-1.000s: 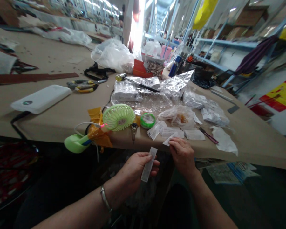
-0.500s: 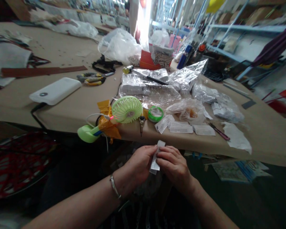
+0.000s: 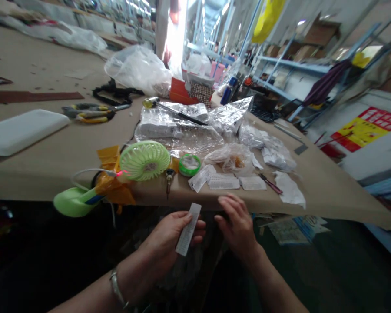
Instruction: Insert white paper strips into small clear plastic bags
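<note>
My left hand (image 3: 169,237) pinches a narrow printed paper strip (image 3: 189,230) between thumb and fingers, below the table's front edge. To its right, my right hand (image 3: 236,224) is apart from the strip, thumb and fingers spread, holding nothing. On the table (image 3: 326,187) near the edge lie printed labels (image 3: 224,181), some overlapping. A round green tin (image 3: 189,165) stands left of them. Beside a green fan (image 3: 145,161) a small pointed tool (image 3: 168,182) sticks out over the edge.
Clear plastic packs (image 3: 182,126) lie behind the labels, with a hammer-like tool (image 3: 179,114) on top. Pliers (image 3: 94,114) and a white power bank (image 3: 26,130) are at the left. At the right lie tweezers (image 3: 271,184) and a crumpled white paper (image 3: 289,189).
My right hand has let go of the paper strip and opened to its right. The strip stays in my left hand. The view has turned to the right.
</note>
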### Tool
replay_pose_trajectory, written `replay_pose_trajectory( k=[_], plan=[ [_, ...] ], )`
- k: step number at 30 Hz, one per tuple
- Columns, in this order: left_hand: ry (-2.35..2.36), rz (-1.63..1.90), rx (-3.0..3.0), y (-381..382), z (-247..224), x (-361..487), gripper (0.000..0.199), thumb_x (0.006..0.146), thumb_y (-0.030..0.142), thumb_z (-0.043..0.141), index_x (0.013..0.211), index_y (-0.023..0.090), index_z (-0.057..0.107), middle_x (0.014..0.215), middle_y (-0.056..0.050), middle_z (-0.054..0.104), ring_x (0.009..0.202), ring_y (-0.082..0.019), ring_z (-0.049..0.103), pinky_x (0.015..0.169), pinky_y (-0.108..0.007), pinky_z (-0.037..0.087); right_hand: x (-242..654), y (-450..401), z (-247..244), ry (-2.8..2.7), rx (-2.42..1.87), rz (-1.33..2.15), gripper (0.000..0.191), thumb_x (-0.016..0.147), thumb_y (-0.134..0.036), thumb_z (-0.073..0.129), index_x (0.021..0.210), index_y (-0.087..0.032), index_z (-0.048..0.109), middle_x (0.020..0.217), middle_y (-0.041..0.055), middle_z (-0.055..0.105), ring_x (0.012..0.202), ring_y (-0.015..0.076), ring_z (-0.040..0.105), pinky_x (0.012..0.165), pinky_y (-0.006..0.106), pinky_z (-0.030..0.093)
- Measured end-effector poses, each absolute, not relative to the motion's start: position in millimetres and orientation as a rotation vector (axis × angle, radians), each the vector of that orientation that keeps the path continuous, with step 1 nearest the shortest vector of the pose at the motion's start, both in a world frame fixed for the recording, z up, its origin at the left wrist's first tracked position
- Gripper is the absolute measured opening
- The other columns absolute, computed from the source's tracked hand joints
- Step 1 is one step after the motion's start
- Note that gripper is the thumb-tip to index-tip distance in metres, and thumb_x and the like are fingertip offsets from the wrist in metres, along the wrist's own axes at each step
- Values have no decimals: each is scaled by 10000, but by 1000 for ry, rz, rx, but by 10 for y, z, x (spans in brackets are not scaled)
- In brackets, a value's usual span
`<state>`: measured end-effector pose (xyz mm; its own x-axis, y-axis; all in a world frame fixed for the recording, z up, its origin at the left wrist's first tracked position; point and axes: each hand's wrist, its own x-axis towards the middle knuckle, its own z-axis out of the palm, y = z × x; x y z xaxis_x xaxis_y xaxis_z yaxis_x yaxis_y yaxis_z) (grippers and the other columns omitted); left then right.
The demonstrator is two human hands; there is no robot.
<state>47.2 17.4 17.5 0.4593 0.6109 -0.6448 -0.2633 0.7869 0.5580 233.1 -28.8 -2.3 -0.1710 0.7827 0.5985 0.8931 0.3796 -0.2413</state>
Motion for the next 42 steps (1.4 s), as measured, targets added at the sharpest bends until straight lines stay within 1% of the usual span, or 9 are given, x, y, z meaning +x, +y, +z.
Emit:
replay_pose_trajectory(
  k=[4,7,12,16,20,24,28,36,42],
  plan=[
    [1019,507,447,162,204,476,70,791,150,570,818,92,598,722,-99,682,623,-163,647,590,-271,532,2877,-222,-83,-1776,-1921,-525,590,840,-428,519,1292,-66,404,1251,226,497,1207,355,405,939,567,385],
    [1034,496,460,136,210,486,72,797,154,565,812,91,596,720,-93,679,633,-163,650,592,-266,534,3062,-259,-187,-1881,-2029,-561,495,865,-373,492,1263,-82,454,1261,202,512,1190,343,432,933,540,392],
    [1041,492,482,129,200,475,77,793,158,574,814,90,604,730,-96,679,647,-170,656,581,-259,534,3182,-358,-268,-1881,-1878,-564,322,886,-217,451,1189,-144,532,1181,130,590,1152,258,491,950,458,407],
    [1040,499,471,133,206,471,72,787,155,580,816,94,604,728,-96,681,635,-165,652,574,-260,532,3227,-372,-179,-1749,-1740,-389,181,863,-192,487,970,-177,632,998,88,662,1007,218,587,898,418,458],
    [1027,511,463,119,199,483,75,786,159,577,797,94,613,722,-101,681,605,-159,642,562,-264,526,2808,-389,-21,-1505,-1560,-180,115,841,-178,529,911,-191,619,963,69,664,959,205,617,883,410,477],
    [913,564,428,113,138,484,81,767,146,581,766,89,638,678,-84,667,537,-129,604,524,-238,488,2089,-424,58,-1782,-1256,52,165,815,-99,535,914,-211,606,957,54,669,1041,214,585,898,423,474],
    [786,654,403,113,54,442,36,682,117,640,684,82,642,633,-58,641,498,-93,556,460,-184,394,1668,-424,-40,-2065,-1129,61,163,821,-115,527,921,-211,613,951,46,678,1051,205,574,940,435,437],
    [818,703,422,106,0,393,38,658,111,600,653,90,631,617,-46,614,543,-107,557,488,-194,386,1594,-411,-92,-2120,-1126,54,155,821,-106,524,923,-195,600,944,49,679,1038,196,577,924,414,439],
    [825,734,391,113,38,396,62,652,90,583,596,103,606,587,-30,599,503,-87,520,474,-192,368,1580,-417,-82,-2101,-1119,107,163,825,-98,511,913,-201,602,935,50,678,1033,187,589,914,398,458]
  ],
)
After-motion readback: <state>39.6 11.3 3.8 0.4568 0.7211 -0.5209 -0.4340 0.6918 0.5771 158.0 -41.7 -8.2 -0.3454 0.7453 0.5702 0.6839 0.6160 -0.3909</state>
